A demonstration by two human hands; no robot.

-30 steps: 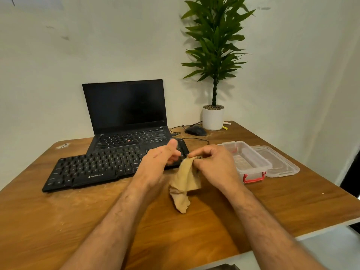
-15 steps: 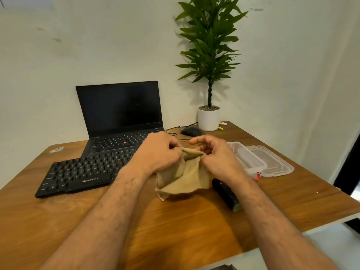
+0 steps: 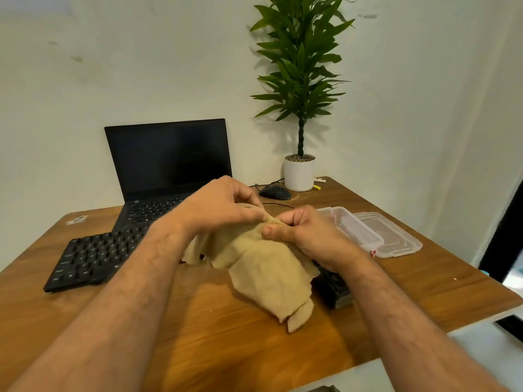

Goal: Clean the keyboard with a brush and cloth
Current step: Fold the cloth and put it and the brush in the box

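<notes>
1. No brand or lettering can be read; the keys are too blurred.
2. One black keyboard [image 3: 93,258] lies on the wooden table [image 3: 226,349], at nine o'clock from the hands.
3. One tan cloth [image 3: 266,267] hangs between both hands, its lower end on the table.
4. The left hand [image 3: 223,206] and the right hand [image 3: 308,232] each pinch the cloth's top edge with curled fingers.
5. One black brush [image 3: 335,288] lies partly hidden at four o'clock from the cloth.
6. Behind: one laptop [image 3: 169,162], one mouse [image 3: 275,192], one potted plant [image 3: 300,171], one clear box [image 3: 353,227] with one lid [image 3: 393,236] beside it.
</notes>
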